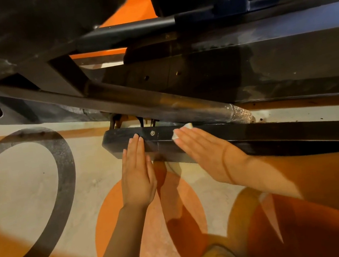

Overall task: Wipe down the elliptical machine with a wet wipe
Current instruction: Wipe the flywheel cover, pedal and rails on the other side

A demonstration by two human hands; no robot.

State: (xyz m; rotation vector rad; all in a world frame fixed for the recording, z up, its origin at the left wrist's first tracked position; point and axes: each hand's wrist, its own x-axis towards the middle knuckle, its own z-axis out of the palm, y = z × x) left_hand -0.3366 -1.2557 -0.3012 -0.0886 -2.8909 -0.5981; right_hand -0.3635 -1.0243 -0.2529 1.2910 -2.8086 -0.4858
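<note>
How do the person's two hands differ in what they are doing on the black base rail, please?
The right hand presses a white wet wipe under its fingers; the left hand has nothing beneath it. The left hand sits nearer the end of the base rail, the right farther along. Both lie flat with straight fingers.

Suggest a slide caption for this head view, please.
Right hand presses a wet wipe along the elliptical's base rail; left hand steadies it.

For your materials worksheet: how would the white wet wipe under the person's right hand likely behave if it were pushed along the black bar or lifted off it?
The wet wipe is probably floppy: it lies flattened under the right hand, only small crumpled corners showing. It likely slides easily on the smooth, glossy base bar. Lifted, it should droop and weigh little.
</note>
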